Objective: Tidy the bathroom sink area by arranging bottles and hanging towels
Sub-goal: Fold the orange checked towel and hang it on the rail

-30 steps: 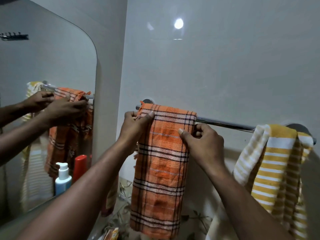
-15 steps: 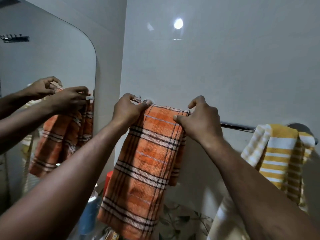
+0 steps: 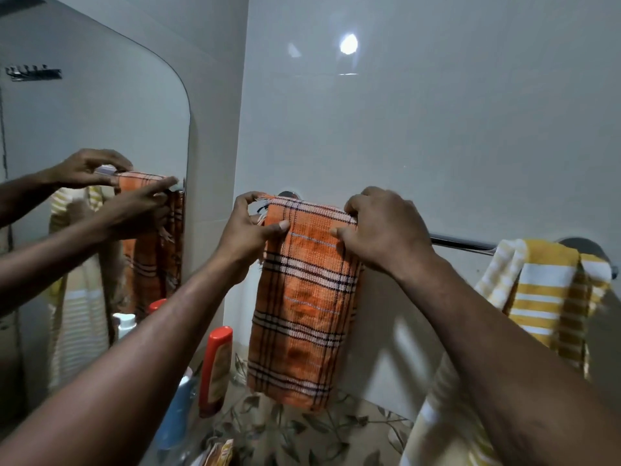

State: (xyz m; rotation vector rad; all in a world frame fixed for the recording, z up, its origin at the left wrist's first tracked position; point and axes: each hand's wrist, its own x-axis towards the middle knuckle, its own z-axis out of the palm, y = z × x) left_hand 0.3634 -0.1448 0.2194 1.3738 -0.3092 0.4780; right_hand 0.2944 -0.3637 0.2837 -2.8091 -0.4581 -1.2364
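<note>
Gripping the top of the orange checked towel (image 3: 302, 314), the left hand (image 3: 250, 227) pinches the frayed left corner between thumb and curled fingers. The right hand (image 3: 383, 230) curls over the right corner with its thumb on the front of the cloth. The towel hangs straight down from both hands, long side upright, its top fold level with the left end of the towel rail (image 3: 460, 243), close to the wall mount. The hands hide whether the fold already sits over the bar. The rail runs left to right, and its only bare stretch lies to the right, between this towel and the yellow striped towel (image 3: 544, 290) on the far right end. Any sideways shift would likely go that way, led by the right hand. Below stand a red bottle (image 3: 216, 364) and a blue bottle (image 3: 174, 415).
</note>
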